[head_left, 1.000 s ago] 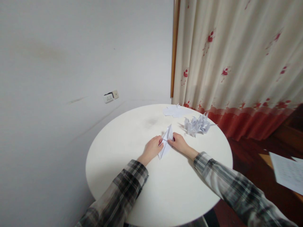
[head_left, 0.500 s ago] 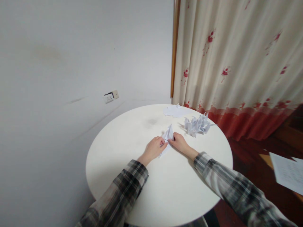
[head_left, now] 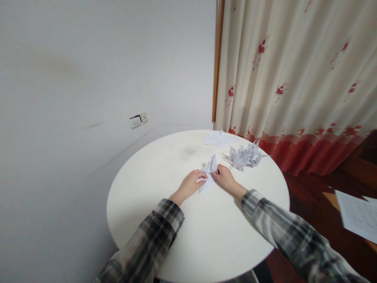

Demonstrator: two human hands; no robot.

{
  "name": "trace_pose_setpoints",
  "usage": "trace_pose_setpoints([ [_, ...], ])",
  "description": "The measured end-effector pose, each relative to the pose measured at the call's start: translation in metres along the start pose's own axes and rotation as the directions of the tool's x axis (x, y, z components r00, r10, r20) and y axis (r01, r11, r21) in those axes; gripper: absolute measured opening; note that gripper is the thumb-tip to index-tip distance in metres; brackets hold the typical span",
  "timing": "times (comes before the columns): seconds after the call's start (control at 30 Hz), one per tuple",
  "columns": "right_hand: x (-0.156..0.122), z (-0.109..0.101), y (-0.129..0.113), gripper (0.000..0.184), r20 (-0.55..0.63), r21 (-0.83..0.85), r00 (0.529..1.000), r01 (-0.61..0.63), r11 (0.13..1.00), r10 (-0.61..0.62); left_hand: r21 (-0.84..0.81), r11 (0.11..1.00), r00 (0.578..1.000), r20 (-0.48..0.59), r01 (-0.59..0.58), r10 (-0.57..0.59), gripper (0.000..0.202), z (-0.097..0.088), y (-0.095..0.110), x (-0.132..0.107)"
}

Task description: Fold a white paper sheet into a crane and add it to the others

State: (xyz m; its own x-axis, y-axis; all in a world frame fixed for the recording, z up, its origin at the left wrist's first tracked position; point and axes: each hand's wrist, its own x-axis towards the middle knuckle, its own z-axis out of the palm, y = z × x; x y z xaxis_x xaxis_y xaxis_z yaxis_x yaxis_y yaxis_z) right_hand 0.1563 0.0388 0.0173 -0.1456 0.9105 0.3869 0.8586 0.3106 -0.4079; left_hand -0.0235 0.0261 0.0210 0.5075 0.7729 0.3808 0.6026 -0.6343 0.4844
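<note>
A white folded paper [head_left: 211, 169], long and pointed at both ends, lies at a slant on the round white table [head_left: 153, 184]. At its left edge is my left hand [head_left: 192, 183], its fingertips on the paper and a small gap showing between thumb and forefinger. My right hand [head_left: 226, 177] pinches the right edge, with the thumb on top and the other fingers curled, partly out of sight. The finer creases are too small to make out.
A cluster of folded white paper pieces [head_left: 246, 156] stands right of my hands. Flat white paper [head_left: 219, 139] lies at the table's far edge. A wall with a socket [head_left: 135, 122] is on the left, a flowered curtain [head_left: 294, 78] behind, and written sheets [head_left: 356, 214] lie lower right.
My left thumb has drawn back a little from the middle of the folded paper, so more of it shows. The right hand and the paper have shifted very slightly.
</note>
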Motion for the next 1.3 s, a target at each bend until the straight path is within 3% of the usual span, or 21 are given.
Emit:
trace_pose_setpoints([
  [0.43, 0.001, 0.004, 0.002, 0.002, 0.024, 0.072, 0.999, -0.024, 0.997, 0.022, 0.069, 0.995, 0.997, 0.032, -0.071, 0.069, 0.021, 0.002, -0.001, -0.001],
  [0.57, 0.001, 0.008, 0.005, 0.021, -0.047, 0.209, 0.997, -0.054, 0.976, 0.065, 0.049, 0.995, 0.996, 0.026, -0.083, 0.082, 0.019, 0.004, 0.000, -0.001],
  [0.7, 0.001, 0.009, 0.007, 0.022, -0.088, 0.251, 0.994, -0.046, 0.967, 0.070, 0.051, 0.996, 0.997, 0.019, -0.071, 0.070, 0.018, 0.005, 0.001, -0.001],
  [0.87, 0.003, 0.010, 0.009, 0.013, -0.075, 0.232, 0.997, 0.038, 0.972, -0.022, 0.044, 0.997, 0.998, 0.013, -0.061, 0.060, 0.018, 0.006, -0.001, -0.001],
  [1.0, 0.003, 0.009, 0.009, 0.021, -0.049, 0.286, 0.989, 0.147, 0.947, -0.139, 0.034, 0.998, 0.998, 0.010, -0.056, 0.055, 0.017, 0.006, -0.001, -0.001],
  [1.3, 0.000, 0.003, -0.001, 0.008, 0.028, 0.275, 0.992, 0.114, 0.955, -0.126, -0.049, 0.997, 0.998, 0.007, -0.066, 0.066, 0.015, 0.004, 0.001, -0.001],
])
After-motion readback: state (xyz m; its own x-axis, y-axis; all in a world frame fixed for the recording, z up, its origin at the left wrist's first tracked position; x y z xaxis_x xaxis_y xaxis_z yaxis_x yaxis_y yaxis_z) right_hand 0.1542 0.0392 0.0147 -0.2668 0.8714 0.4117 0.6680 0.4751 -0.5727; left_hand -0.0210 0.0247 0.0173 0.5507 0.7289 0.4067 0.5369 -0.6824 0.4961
